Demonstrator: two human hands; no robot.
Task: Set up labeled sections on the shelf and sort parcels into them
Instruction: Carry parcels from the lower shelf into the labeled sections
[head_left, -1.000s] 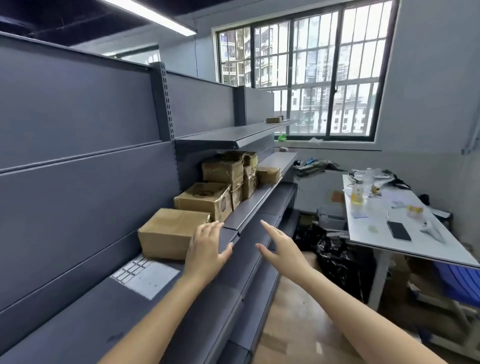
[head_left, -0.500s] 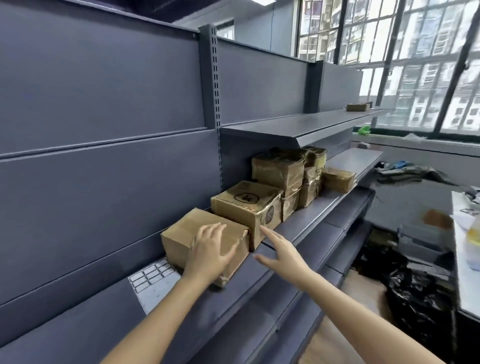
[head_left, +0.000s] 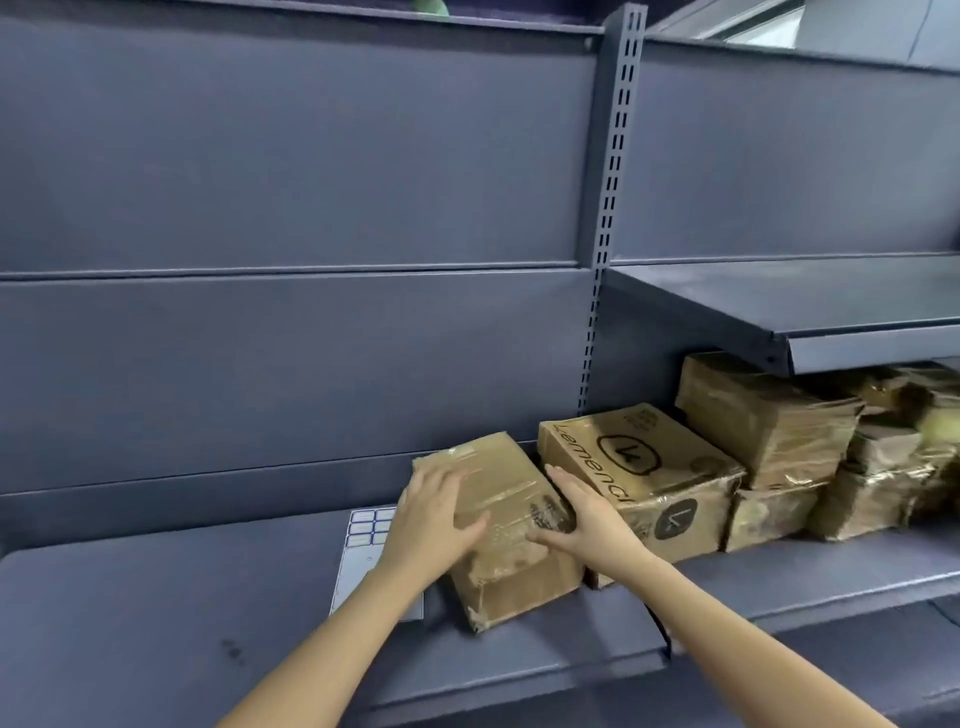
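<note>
Head view of a grey metal shelf (head_left: 156, 613) during parcel sorting. In the lower centre of the frame a plain brown parcel (head_left: 519, 577), wrapped in clear tape, lies flat on the shelf with one corner turned toward the viewer. The left hand (head_left: 436, 519) lies across its top and left edge with fingers spread and nearly straight. The right hand (head_left: 587, 525) has straight fingers slid into the narrow gap along its right side, with the thumb laid over the top. Neither hand is curled round the parcel; both press it flat-palmed from opposite sides. This hold probably serves to square it up or slide it along the shelf rather than to lift it.

A sheet of labels (head_left: 363, 551) lies just left of the parcel, partly under the left forearm. It seems kept within reach for marking sections. Just right of the parcel sits a printed box (head_left: 639, 467). Beyond it, at the right of the frame, taped parcels are stacked (head_left: 769, 415) beneath an upper shelf (head_left: 831, 306). The grouping suggests one section already filling. A slotted upright (head_left: 613, 208) at centre top divides the back panel into two bays.
</note>
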